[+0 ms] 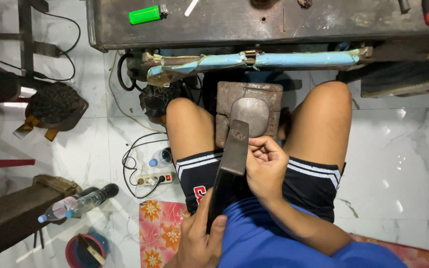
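We hold a long flat dark metal bar [230, 166] between our knees, its far end resting on a worn rounded metal block [250, 115]. Our left hand [200, 238] clenches its near end; our right hand [265, 167] closes its grip on the middle. Far off, a green lighter [147, 14] lies on the grey metal tabletop [274, 22].

A bright green lighter [147, 14] is lying on the grey workbench [274, 22]; black shorts [304, 181] are showing white stripes; the cushion [161, 233] is wearing orange flowers on pink; a pale blue bar [274, 60] is peeling to rusty brown; the floor [398, 164] is showing white marble with grey veins.
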